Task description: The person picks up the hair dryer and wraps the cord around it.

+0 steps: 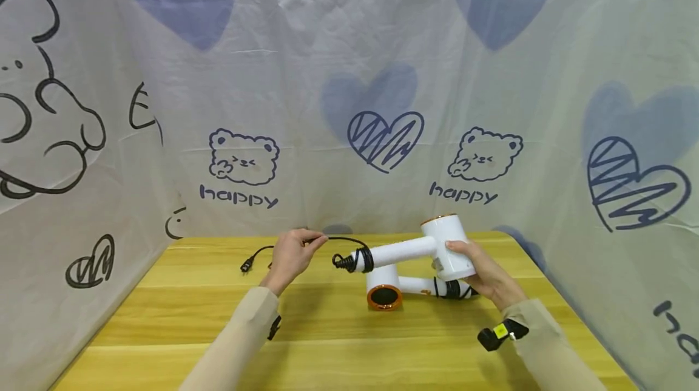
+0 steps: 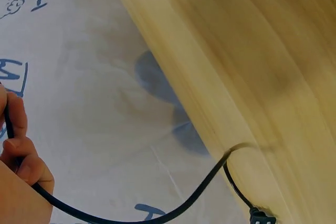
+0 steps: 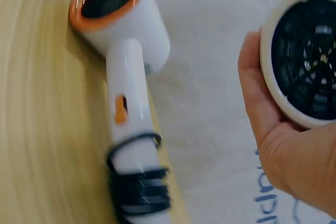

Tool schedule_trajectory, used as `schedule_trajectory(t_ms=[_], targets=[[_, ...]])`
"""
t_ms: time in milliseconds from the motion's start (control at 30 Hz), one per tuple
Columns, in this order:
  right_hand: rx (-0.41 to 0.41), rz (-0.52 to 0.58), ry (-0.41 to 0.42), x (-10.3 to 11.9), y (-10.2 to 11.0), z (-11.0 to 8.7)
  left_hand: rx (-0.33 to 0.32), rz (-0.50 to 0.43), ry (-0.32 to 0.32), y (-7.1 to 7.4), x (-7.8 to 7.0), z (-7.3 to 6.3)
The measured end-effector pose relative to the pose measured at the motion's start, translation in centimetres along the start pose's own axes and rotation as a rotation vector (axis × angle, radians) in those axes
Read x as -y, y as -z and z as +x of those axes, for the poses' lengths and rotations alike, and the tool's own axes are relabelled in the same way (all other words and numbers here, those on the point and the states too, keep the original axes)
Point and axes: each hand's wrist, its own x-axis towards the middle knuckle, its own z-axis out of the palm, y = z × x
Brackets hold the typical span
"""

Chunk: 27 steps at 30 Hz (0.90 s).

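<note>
A white hair dryer (image 1: 406, 251) with an orange rim is held up above the table; my right hand (image 1: 491, 278) grips it round its barrel. Its black cord (image 1: 344, 238) is partly wound round the handle's end. My left hand (image 1: 293, 254) pinches the loose stretch of that cord, left of the handle. The cord's plug (image 1: 247, 265) hangs or lies near the table's back left; which, I cannot tell. Below the held dryer, a second white hair dryer (image 3: 139, 66) lies on the table, an orange switch on its handle and black cord wound round it.
The wooden table (image 1: 191, 318) fills the lower view. A white curtain (image 1: 306, 75) printed with hearts and bears hangs behind it and along both sides. A black wrist camera (image 1: 502, 333) sits on the right sleeve.
</note>
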Motion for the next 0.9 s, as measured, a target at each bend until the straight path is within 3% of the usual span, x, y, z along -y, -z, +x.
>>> schedule_trajectory(t_ms=[167, 300, 433, 533, 700, 800, 900], targets=[[-0.021, 0.364, -0.133, -0.2, -0.3, 0.4, 0.07, 0.047, 0.008, -0.8, -0.1, 0.0], [0.014, 0.618, -0.248, -0.2, -0.6, 0.8, 0.079, 0.14, -0.097, -1.7, -0.6, -0.2], [-0.012, 0.794, -0.335, -0.2, -1.0, 1.0, 0.074, 0.236, -0.233, -2.6, -1.3, -0.7], [-0.083, 0.851, -0.357, -0.2, -1.3, 1.0, 0.089, 0.275, -0.279, -3.0, -2.1, -1.2], [-0.201, 0.878, -0.341, 0.1, -2.0, 0.9, 0.115, 0.269, -0.29, -3.2, -3.2, -1.9], [-0.251, 0.835, -0.299, 0.4, -2.4, 0.9, 0.088, 0.274, -0.316, -3.4, -3.9, -2.2], [-0.313, 0.72, -0.22, 0.4, -2.9, 0.8, 0.07, 0.293, -0.338, -3.6, -4.7, -2.6]])
